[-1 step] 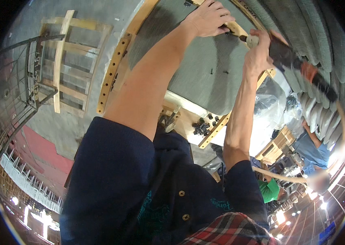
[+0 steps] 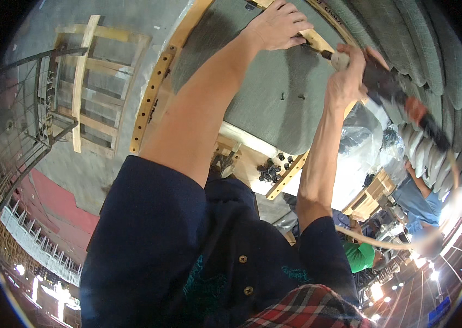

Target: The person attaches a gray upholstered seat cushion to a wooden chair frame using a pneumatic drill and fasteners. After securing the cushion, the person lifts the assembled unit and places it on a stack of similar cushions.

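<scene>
My left hand [image 2: 281, 27] lies at the top of the view with its fingers curled over a pale wooden strip [image 2: 316, 39]. A small dark part shows under its fingertips. To its right my right hand [image 2: 347, 75] is wrapped round a dark powered screwdriver [image 2: 379, 81] with an orange band and a hose at its back end. The driver's tip points at the strip close to my left fingers; the exact contact is too small to make out. Beneath both hands is a grey-green panel [image 2: 258, 104], with two small dark screws [image 2: 292, 97] on it.
Black plastic pieces [image 2: 269, 171] lie near a drilled wooden strip [image 2: 291, 174]. Another drilled strip [image 2: 151, 101] runs at left, beside a wooden pallet [image 2: 97, 82] and a metal rack [image 2: 34, 104]. Grey curved panels [image 2: 433, 49] are stacked at right. Two people work beyond at lower right.
My right hand and the screwdriver have shifted slightly, the driver's rear end dipping a little lower. My left hand stays nearly in place on the strip.
</scene>
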A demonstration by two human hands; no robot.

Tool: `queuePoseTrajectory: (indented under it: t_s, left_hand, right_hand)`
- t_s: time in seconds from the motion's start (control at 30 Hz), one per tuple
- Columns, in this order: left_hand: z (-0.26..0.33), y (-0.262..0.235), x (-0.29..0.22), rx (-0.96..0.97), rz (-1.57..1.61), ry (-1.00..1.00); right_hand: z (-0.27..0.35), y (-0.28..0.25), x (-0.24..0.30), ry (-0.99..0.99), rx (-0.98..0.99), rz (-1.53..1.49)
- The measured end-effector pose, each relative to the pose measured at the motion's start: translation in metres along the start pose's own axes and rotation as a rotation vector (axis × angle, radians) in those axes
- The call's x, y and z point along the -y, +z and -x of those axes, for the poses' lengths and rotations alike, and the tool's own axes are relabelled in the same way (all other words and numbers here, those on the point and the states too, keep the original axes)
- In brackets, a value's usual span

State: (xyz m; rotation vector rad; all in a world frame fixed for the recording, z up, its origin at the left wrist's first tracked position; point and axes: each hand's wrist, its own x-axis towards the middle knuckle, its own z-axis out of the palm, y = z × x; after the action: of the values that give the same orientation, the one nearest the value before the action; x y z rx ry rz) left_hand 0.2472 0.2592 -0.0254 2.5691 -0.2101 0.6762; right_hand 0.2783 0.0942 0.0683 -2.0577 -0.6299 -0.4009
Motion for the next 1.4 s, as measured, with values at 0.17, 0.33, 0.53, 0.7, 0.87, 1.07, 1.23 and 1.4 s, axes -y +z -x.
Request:
queuePoseTrajectory:
  t_s: [0.17,0.33,0.53,0.7,0.87,1.07,1.23,1.4]
  left_hand:
    - [0.010,0.007,0.000,0.071,-0.123,-0.042]
    - [0.008,0.011,0.010,-0.134,-0.154,0.048]
    - [0.043,0.002,-0.074,0.092,0.111,-0.042]
    - [0.061,0.008,-0.112,0.187,0.138,0.002]
    - [0.048,0.010,-0.122,0.202,0.072,0.021]
    - [0.035,-0.021,-0.176,0.389,0.911,-0.648]
    - [0.054,-0.007,-0.188,0.423,1.414,-0.878]
    - [0.060,-0.004,-0.193,0.452,1.534,-0.922]
  right_hand:
    - [0.042,-0.075,0.025,0.207,-0.043,-0.172]
    - [0.094,-0.133,0.043,0.226,-0.290,-0.290]
    - [0.136,-0.169,0.039,0.378,-0.457,-0.378]
    - [0.144,-0.181,0.034,0.378,-0.445,-0.482]
    - [0.135,-0.180,0.036,0.344,-0.497,-0.551]
    - [0.120,-0.185,0.035,0.339,-0.656,-0.788]
    - [0.115,-0.188,0.037,0.395,-0.736,-0.898]
    - [0.120,-0.186,0.030,0.402,-0.713,-0.884]
